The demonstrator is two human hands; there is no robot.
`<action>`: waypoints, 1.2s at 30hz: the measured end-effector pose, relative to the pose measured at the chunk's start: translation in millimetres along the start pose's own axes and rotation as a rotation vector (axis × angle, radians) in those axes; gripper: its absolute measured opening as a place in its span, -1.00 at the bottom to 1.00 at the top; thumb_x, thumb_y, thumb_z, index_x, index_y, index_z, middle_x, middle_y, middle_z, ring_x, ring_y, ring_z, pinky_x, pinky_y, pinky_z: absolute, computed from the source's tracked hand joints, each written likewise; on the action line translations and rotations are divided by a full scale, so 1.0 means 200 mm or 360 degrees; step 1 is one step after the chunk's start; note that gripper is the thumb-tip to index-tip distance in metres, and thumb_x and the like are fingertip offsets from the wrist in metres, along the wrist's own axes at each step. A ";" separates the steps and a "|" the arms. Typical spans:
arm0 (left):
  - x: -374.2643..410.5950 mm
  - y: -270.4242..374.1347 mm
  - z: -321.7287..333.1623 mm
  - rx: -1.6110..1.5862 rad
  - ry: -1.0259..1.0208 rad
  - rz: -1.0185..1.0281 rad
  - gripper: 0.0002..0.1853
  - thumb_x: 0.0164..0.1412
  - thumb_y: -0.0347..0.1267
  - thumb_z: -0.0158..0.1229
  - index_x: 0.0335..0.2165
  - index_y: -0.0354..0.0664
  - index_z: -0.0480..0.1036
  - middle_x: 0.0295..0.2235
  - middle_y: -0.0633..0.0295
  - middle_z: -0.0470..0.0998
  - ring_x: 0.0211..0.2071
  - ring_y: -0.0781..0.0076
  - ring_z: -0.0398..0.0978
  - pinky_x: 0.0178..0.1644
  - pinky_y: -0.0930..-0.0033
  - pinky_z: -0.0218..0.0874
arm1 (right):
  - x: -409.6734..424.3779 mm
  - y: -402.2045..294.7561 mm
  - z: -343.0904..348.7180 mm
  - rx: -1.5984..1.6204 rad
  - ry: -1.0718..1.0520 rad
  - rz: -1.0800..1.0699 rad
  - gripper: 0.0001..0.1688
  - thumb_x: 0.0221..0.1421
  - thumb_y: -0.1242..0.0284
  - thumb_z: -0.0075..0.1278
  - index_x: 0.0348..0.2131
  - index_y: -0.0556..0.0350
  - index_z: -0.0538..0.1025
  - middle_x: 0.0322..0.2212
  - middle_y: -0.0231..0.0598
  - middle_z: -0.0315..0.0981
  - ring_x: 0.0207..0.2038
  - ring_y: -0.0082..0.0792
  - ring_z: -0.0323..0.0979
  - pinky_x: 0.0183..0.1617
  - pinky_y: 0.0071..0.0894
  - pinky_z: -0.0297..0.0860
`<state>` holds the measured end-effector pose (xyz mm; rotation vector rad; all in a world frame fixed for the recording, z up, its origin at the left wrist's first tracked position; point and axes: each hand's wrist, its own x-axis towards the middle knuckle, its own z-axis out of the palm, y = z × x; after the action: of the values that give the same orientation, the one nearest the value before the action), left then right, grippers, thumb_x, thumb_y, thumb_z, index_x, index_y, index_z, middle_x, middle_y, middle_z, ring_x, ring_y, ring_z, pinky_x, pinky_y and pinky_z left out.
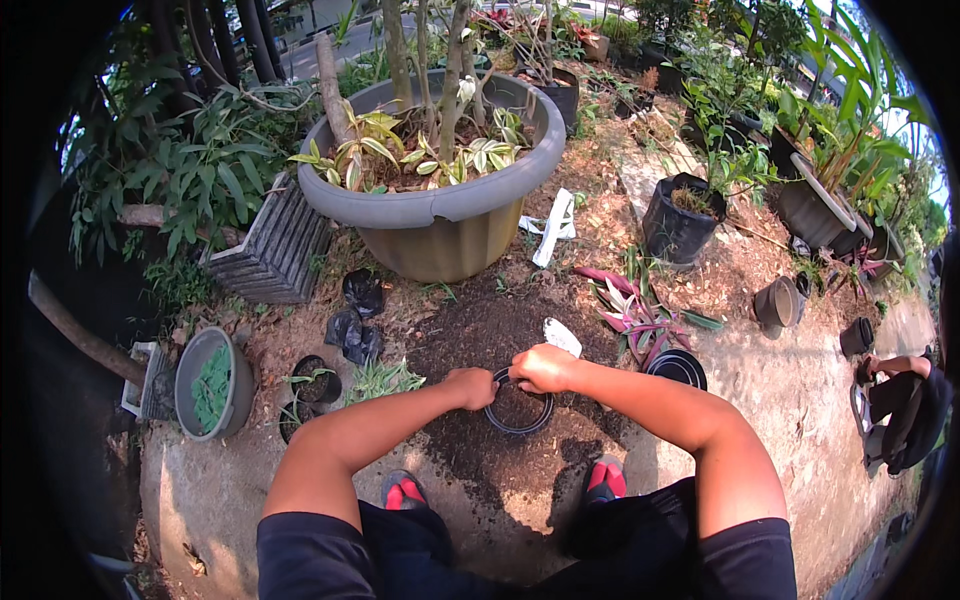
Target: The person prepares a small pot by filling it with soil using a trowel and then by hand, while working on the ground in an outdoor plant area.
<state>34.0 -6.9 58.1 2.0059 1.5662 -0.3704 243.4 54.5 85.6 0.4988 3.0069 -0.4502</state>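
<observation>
A round black plastic pot (520, 430) with soil inside stands on a patch of loose dark soil (480, 322) in front of me. Its left rim is gripped by my left hand (474, 387). At the upper right of the same rim, my right hand (544, 367) has its fingers curled over the edge; its fingertips are partly hidden. Just beyond the right hand lies a white, soil-smudged trowel blade (561, 337), its handle not visible. Purple-and-green leafy plants (637, 319) lie to the right, beside black pots (677, 369). Cut green leaves (384, 381) lie to the left.
A large grey planter (442, 240) with a small tree stands ahead. Leftward are a grey tub (216, 382) holding green material, small potted plants (319, 381) and black plastic bags (354, 334). A black grow bag (681, 221) stands right; another person (904, 409) sits at far right.
</observation>
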 end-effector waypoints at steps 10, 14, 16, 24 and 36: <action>-0.02 0.04 -0.02 0.0110 0.0026 0.0026 -0.53 0.37 -0.10 -0.08 -0.18 -0.22 0.61 -0.12 -0.11 0.62 -0.04 -0.10 0.58 0.06 -0.05 0.38 | 0.07 -0.23 0.25 -0.0449 -0.0576 0.0256 -0.74 0.12 0.46 -0.01 -0.24 0.10 0.66 -0.30 -0.09 0.67 -0.23 -0.11 0.66 -0.21 -0.11 0.56; 0.00 0.06 -0.04 0.0148 0.0004 0.0045 -0.53 0.38 -0.10 -0.09 -0.17 -0.22 0.61 -0.12 -0.11 0.62 -0.05 -0.10 0.58 0.04 -0.06 0.39 | 0.08 -0.20 0.27 -0.0403 -0.0530 0.0349 -0.77 0.10 0.44 0.02 -0.36 0.08 0.70 -0.29 -0.11 0.68 -0.22 -0.13 0.66 -0.19 -0.13 0.56; -0.02 0.07 -0.05 0.0148 0.0009 0.0044 -0.53 0.38 -0.10 -0.10 -0.18 -0.22 0.61 -0.13 -0.11 0.62 -0.05 -0.10 0.58 0.04 -0.08 0.39 | 0.09 -0.20 0.25 -0.0351 -0.0540 0.0387 -0.76 0.11 0.44 0.02 -0.33 0.07 0.70 -0.29 -0.12 0.68 -0.22 -0.13 0.66 -0.18 -0.13 0.56; -0.01 0.05 -0.02 0.0135 0.0018 0.0037 -0.54 0.39 -0.11 -0.10 -0.15 -0.23 0.59 -0.13 -0.12 0.62 -0.04 -0.10 0.58 0.07 -0.06 0.37 | 0.07 -0.23 0.24 -0.0454 -0.0602 0.0325 -0.74 0.15 0.44 -0.01 -0.28 0.04 0.70 -0.24 -0.16 0.68 -0.18 -0.19 0.66 -0.16 -0.16 0.56; -0.01 0.03 -0.02 0.0174 0.0041 0.0111 -0.53 0.38 -0.11 -0.10 -0.21 -0.26 0.59 -0.21 -0.15 0.63 -0.12 -0.15 0.59 -0.01 -0.11 0.39 | 0.02 -0.12 0.02 -0.0037 -0.0380 0.0226 -0.78 -0.02 0.21 0.26 -0.30 -0.27 0.68 -0.39 -0.21 0.65 -0.26 -0.06 0.62 -0.19 -0.04 0.51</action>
<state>39.1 -7.3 62.9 2.1503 1.5162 -0.4120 232.4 32.6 88.8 0.6048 2.7243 -0.4307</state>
